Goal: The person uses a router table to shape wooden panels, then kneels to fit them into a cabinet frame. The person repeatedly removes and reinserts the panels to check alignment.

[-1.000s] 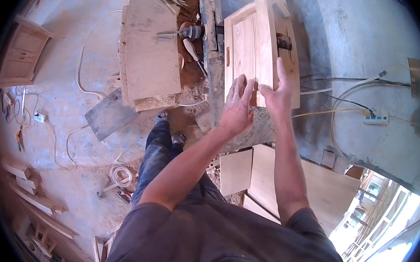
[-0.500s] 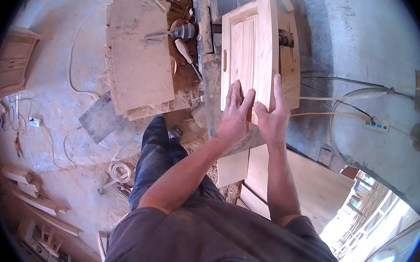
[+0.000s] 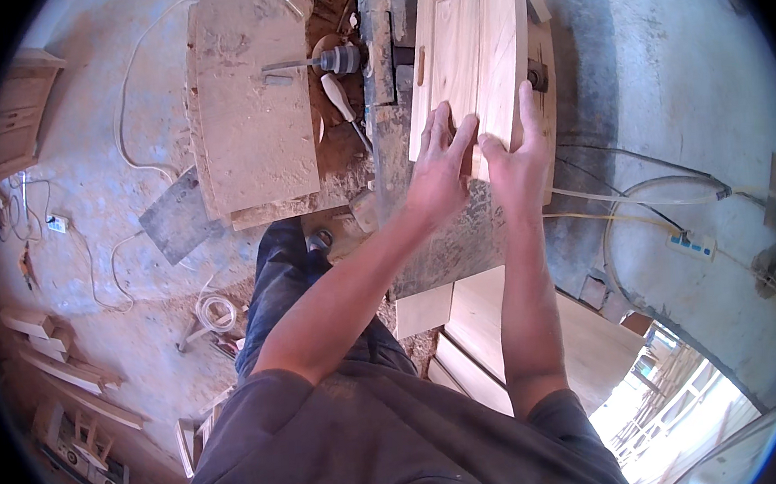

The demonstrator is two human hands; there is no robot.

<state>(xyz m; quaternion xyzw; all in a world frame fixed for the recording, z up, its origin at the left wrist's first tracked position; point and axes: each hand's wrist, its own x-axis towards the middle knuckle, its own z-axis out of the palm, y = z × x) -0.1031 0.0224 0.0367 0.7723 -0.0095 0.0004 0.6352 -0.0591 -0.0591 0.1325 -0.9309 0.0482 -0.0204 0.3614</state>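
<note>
A pale wooden cabinet door [image 3: 465,52] with a recessed panel and a short slot near its left edge lies over the machine table [image 3: 448,260]. My left hand [image 3: 435,171] rests on the door's near end, fingers stretched over its face. At the near right corner, my right hand [image 3: 519,165] holds the door, thumb on the face and fingers along the right edge. Left of the door, a drill chuck [image 3: 340,61] with a long bit points left. A white-handled tool [image 3: 338,97] lies below the chuck.
A dusty board [image 3: 257,107] stands at left, with a dark plate [image 3: 179,219] beside it. Cables and a power strip [image 3: 691,246] run along the right. Large wooden panels [image 3: 584,336] lean below the table. Coiled hose [image 3: 218,314] and offcuts [image 3: 59,368] lie on the floor.
Both hands have moved forward, away from me, with the cabinet door. Its far end has passed the top of the view, and more of the near table shows.
</note>
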